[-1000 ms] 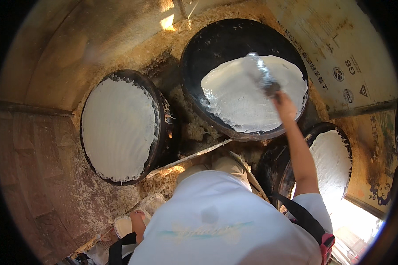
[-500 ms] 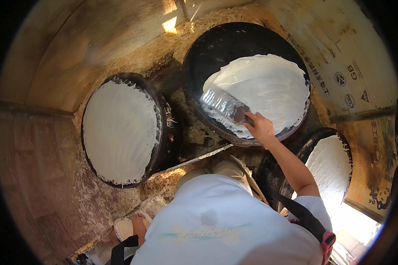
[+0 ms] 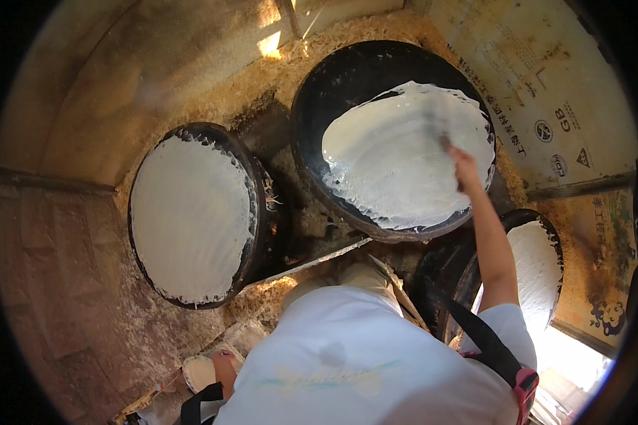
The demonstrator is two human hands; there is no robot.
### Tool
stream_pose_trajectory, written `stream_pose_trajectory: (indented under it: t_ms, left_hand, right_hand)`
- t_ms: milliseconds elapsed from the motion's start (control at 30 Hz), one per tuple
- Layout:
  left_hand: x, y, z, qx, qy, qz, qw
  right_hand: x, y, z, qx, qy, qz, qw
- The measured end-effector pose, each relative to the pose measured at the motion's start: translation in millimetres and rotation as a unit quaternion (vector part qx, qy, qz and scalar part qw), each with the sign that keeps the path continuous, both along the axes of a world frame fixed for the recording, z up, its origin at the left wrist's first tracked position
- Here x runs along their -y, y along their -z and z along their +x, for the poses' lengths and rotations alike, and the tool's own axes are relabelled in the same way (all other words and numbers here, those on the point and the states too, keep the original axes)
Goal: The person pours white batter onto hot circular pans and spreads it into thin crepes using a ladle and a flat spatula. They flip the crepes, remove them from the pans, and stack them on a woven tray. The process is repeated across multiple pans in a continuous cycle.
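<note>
Blurred scraper (image 3: 444, 142), over ragged-edged white paste (image 3: 383, 159), black pan (image 3: 354, 78)

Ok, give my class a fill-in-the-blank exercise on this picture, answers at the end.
1. The hand gripping the blurred tool is the person's ____ hand.
2. In all, ____ large round pans are in view.
3. In the pan under that hand, the white layer leaves the ____ side (near or far) widely bare.
Answers: right; three; far.
</note>
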State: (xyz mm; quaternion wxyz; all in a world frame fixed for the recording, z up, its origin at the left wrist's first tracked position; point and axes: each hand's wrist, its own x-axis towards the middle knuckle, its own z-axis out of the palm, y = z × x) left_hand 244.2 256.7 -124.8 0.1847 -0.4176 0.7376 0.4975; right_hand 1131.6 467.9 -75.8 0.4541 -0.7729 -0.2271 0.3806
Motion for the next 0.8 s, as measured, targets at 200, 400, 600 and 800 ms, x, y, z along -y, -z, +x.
stream_pose_trajectory:
  t_ms: [200,400,600,800]
  left_hand:
    - [3.7,-1.0,-1.5,-0.018,-0.002,0.012,1.000]
    - [0.6,-2.5,-2.1,-0.011,-0.006,0.021,1.000]
    - [2.7,1.5,-5.7,-0.005,-0.002,0.029,1.000]
    - [10.7,7.3,-17.0,0.001,0.017,0.064,0.998]
  right_hand:
    - [-8.7,-39.2,-154.2,0.404,-0.399,-0.087,0.818]
    - [-16.7,-38.3,1.4,0.445,-0.072,-0.043,0.892]
    - [-12.4,-11.2,75.7,0.147,0.079,-0.048,0.985]
    - [-29.0,-28.1,-112.4,0.299,-0.278,0.036,0.912]
